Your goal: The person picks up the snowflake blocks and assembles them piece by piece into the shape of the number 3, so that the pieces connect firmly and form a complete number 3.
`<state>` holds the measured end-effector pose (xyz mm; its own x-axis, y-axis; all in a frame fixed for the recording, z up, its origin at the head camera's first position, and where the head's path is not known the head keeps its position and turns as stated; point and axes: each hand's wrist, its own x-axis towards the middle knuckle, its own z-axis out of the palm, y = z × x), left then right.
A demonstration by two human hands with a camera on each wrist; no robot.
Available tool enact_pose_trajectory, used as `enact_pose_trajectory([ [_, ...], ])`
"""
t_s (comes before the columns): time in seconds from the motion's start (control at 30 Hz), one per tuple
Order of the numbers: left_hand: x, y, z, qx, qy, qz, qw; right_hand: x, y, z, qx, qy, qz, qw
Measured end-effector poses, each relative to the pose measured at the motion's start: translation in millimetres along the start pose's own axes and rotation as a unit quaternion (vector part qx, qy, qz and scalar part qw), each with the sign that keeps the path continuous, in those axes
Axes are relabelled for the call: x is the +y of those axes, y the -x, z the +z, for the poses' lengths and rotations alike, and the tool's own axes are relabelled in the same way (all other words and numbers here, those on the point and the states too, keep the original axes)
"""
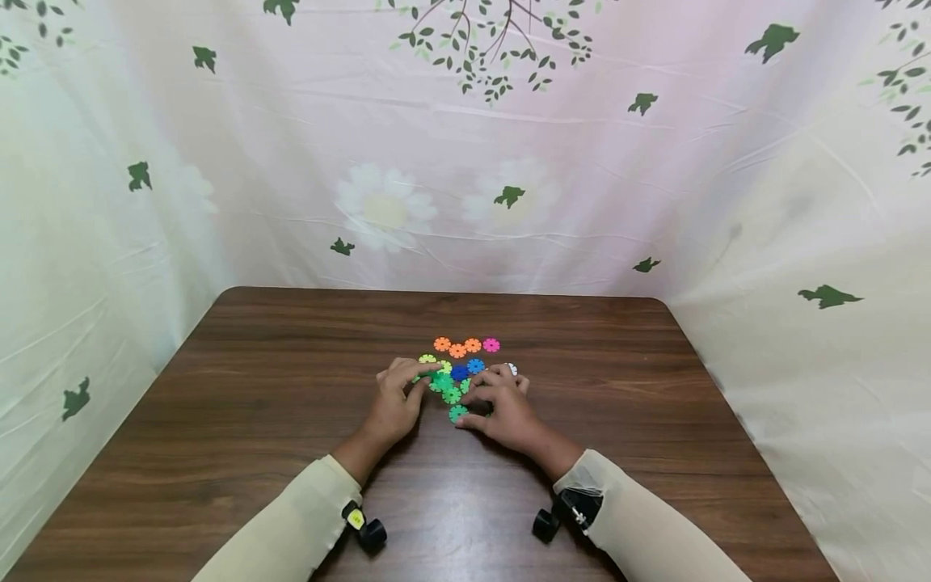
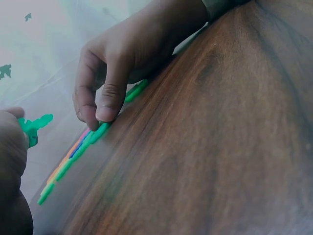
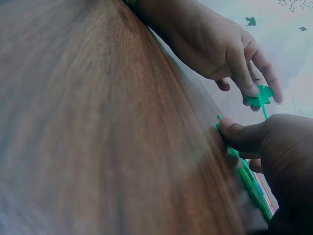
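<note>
1. My L hand (image 1: 395, 406) has thumb + fingertips closed in a pinch on a green piece (image 3: 259, 96), held up off the table; R wrist view shows a 2nd green bit edge-on, set crosswise to it. Can't tell how the two join.
2. In head view that piece blurs into the green cluster (image 1: 452, 395) below, so its outline's hard to make out.
3. My R hand (image 1: 509, 414) is part-curled, thumb + index tips close to a flat green disc (image 1: 457, 413) at the near end of the cluster. Can't tell if I've got hold of it or am just touching; my fingers block the contact.
4. White disc (image 1: 513, 369) is partly hidden behind my R fingers; only its edge shows.
5. Yellow-green discs (image 1: 427, 358) sit by my L fingertips, partly covered.
6. Dark blue disc (image 1: 460, 373) + lighter blue disc (image 1: 476, 365) lie btwn my hands, just beyond the greens.
7. Orange discs (image 1: 457, 350) + pink disc (image 1: 491, 344) form the far row on the table (image 1: 254, 420), in full view from above.
8. L wrist view: discs seen edge-on as thin strips, tough to count; my L hand's cut off at frame edge.
9. Sleeves (image 1: 284, 525) + table's near edge run out of frame.
</note>
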<state>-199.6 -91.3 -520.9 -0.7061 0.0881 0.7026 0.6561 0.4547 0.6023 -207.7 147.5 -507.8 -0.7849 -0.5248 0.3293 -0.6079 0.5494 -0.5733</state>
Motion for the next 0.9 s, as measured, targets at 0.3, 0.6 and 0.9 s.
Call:
enact_pose_trajectory([
  [0.3, 14.3, -3.9, -5.9, -0.033, -0.002, -0.093, 0.9951, -2, -1.2, -3, -0.032, -0.022, 0.021, 0.999],
  [0.6, 15.7, -3.3, -5.5, -0.049, 0.0, -0.113, 0.9924, -3, 0.0, -2, -0.03, -0.066, 0.035, 0.9968],
  [0.9, 12.5, -2.9, -3.9, -0.046, -0.014, -0.075, 0.996, -2, 0.0, -3, -0.01, -0.074, 0.004, 0.9972],
])
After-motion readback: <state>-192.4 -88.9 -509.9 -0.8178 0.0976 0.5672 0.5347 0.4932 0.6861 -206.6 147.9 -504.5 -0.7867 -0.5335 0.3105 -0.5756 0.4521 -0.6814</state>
